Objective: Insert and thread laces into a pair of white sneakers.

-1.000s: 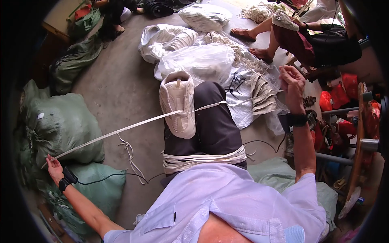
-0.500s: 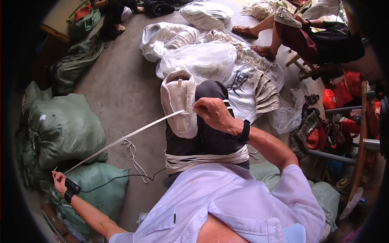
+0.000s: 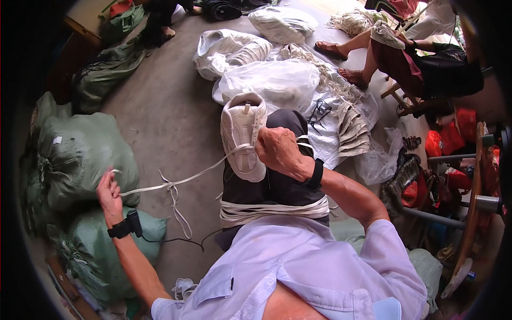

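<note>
A pale cream sneaker (image 3: 241,128) rests on my dark-trousered lap, its heel opening facing away from me. A flat white shoelace (image 3: 176,183) runs slack from the sneaker's front eyelets out to my left hand (image 3: 110,194). That hand is closed on the lace, and a short tip sticks up past its fingers. My right hand (image 3: 285,152) is closed against the sneaker's right side, pinching lace at the eyelets; its fingertips are partly hidden. Several white laces (image 3: 272,209) lie in a bundle across my thighs.
Green sacks (image 3: 88,154) stand at the left, with a loose lace (image 3: 176,208) on the floor beside them. Ahead lie clear plastic bags (image 3: 269,82) and stacked shoe pieces (image 3: 352,128). Another person's leg (image 3: 368,58) is at the far right, near a wooden-framed rack (image 3: 474,213).
My left hand has moved up and inward, toward the sneaker, and the taut lace has gone slack. The right hand has turned, its fingers curling closer to the sneaker. The view has shifted slightly.
</note>
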Demonstrator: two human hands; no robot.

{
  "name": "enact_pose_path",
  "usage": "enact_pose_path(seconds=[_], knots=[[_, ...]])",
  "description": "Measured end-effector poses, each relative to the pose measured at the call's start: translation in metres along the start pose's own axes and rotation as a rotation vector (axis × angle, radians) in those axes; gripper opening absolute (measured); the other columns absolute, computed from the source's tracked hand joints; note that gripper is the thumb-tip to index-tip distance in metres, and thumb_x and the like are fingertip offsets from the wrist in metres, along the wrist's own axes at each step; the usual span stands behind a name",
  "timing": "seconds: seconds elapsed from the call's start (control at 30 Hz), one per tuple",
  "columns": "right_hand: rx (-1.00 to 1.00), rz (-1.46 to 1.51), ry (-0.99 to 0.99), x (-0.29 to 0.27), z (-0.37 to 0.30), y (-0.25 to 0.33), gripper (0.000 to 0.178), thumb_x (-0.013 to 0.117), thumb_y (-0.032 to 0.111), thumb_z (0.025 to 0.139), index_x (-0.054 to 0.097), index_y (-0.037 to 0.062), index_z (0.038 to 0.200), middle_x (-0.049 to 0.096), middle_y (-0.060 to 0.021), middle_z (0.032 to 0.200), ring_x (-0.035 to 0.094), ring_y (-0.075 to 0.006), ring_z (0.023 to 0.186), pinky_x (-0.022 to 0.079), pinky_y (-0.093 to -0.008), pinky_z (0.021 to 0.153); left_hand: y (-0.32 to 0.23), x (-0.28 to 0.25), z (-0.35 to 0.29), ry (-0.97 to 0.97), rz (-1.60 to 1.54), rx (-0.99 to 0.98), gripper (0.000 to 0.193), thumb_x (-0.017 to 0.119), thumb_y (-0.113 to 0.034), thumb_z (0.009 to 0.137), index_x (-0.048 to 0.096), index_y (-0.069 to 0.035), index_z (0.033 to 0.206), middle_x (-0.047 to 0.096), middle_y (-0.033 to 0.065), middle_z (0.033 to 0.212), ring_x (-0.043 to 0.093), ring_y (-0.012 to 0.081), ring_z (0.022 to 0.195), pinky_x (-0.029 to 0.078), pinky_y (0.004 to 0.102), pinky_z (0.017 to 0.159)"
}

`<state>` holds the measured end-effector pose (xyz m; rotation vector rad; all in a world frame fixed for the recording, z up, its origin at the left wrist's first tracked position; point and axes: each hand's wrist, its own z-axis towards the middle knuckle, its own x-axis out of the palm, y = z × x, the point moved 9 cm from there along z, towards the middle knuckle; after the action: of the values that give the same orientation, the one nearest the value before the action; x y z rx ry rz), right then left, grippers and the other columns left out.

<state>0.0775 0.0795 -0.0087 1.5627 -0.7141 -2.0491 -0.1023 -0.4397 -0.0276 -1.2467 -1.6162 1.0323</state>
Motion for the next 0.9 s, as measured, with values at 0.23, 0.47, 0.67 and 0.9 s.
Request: enact_pose_path(seconds=[0.23,0.47,0.67,0.9], knots=[[-0.126,-0.021,0.035,0.003,-0.004,0.006,0.016,0.062,0.013,0.085,0.057,-0.0006,0.077,0.063,-0.0209,0.071,0.064,-0.0385,0.065,0.048,-0.0469,0.058,0.086,0.276,-0.126,0.599,0.096,-0.187,0.021,0.059,-0.01,0.098,0.062,0.0,0.116,0.067,0.001,0.085,0.032,-0.0013,0.045,0.023,0.0159,0.039],[-0.064,0.178,0.019,0.003,-0.011,-0.006,0.015,0.066,0.013,0.089,0.065,-0.0022,0.087,0.064,-0.0171,0.07,0.064,-0.0319,0.062,0.048,-0.0397,0.058,0.106,0.309,-0.144,0.632,0.43,0.103,0.019,0.061,-0.016,0.097,0.068,0.0,0.093,0.067,0.0008,0.072,0.046,0.0039,0.052,0.037,0.0211,0.05],[0.006,0.243,0.031,0.003,-0.01,-0.009,0.015,0.064,0.016,0.087,0.066,0.0004,0.084,0.066,-0.018,0.073,0.067,-0.035,0.069,0.05,-0.0426,0.062,0.103,0.293,-0.138,0.491,0.619,0.242,0.014,0.061,-0.013,0.093,0.068,-0.001,0.097,0.066,0.0028,0.07,0.057,0.0079,0.064,0.044,0.0265,0.057],[0.038,0.224,0.049,0.006,-0.01,-0.011,0.017,0.064,0.017,0.087,0.067,0.0005,0.085,0.066,-0.0186,0.071,0.067,-0.0353,0.068,0.051,-0.0428,0.062,0.097,0.3,-0.144,0.501,0.61,0.272,0.014,0.063,-0.014,0.091,0.069,0.0,0.092,0.065,0.0056,0.067,0.058,0.0139,0.059,0.046,0.0318,0.057]])
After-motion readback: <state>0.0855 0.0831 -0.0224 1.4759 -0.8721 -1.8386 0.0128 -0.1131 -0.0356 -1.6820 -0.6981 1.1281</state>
